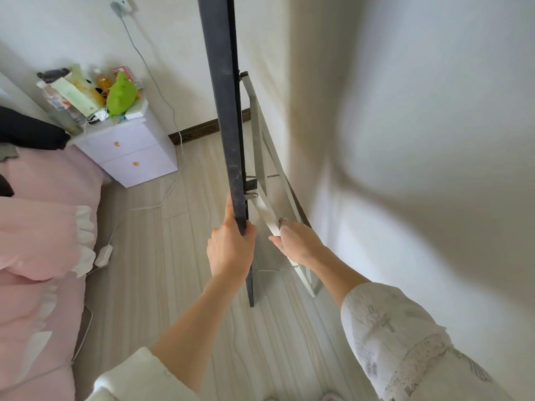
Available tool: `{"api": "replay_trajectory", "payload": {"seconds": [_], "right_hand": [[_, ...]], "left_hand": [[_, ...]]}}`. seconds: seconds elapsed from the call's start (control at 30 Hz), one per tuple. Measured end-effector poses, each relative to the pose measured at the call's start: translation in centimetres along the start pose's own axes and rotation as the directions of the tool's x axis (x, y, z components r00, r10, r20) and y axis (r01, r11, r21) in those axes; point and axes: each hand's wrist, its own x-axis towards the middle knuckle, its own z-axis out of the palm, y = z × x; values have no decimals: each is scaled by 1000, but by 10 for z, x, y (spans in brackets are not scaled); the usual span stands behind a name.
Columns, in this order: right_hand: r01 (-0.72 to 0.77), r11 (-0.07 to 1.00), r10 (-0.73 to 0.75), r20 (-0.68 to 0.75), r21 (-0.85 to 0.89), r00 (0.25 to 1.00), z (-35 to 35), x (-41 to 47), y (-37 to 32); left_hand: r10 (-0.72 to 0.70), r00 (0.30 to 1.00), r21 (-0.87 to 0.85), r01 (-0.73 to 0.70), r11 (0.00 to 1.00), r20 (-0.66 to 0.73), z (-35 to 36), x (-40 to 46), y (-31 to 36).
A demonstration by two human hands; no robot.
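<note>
A folding table stands on edge close to the wall, its thin dark top [224, 96] running from the frame's upper edge down to my hands. My left hand [230, 250] grips the near edge of the dark top, fingers curled round it. The white metal leg frame [262, 157] is hinged off the top's right side and leans toward the wall. My right hand [296, 241] grips one white leg bar near its lower end; a ring shows on one finger. Thin wire stays link the leg frame to the top.
A white wall [405, 140] rises close on the right. A lilac bedside cabinet [130, 151] with bottles and a green toy stands at the left, beside a pink bed [37, 241]. A white cable [170, 186] and charger lie on the pale wood floor [162, 285].
</note>
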Motion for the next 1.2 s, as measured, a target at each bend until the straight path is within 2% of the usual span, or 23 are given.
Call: {"api": "replay_trajectory", "payload": {"seconds": [0.37,0.5,0.8,1.07,1.2], "right_hand": [[-114,993,113,-63,-13,992,-21,0,38],[-111,992,106,-90,-56,990,-24,0,46],[-89,982,74,-91,-165,993,-38,-8,65],[-82,967,57,-111,-241,992,-36,-15,74],[-151,979,149,-27,-134,989,-37,-22,73]], "left_hand": [[105,973,-1,-107,994,206,18,5,37],[99,972,-7,-100,995,214,24,8,41],[105,973,130,-134,982,206,35,2,59],[97,969,167,-136,977,226,38,-5,63],[78,965,123,-112,986,249,38,-5,54]]}}
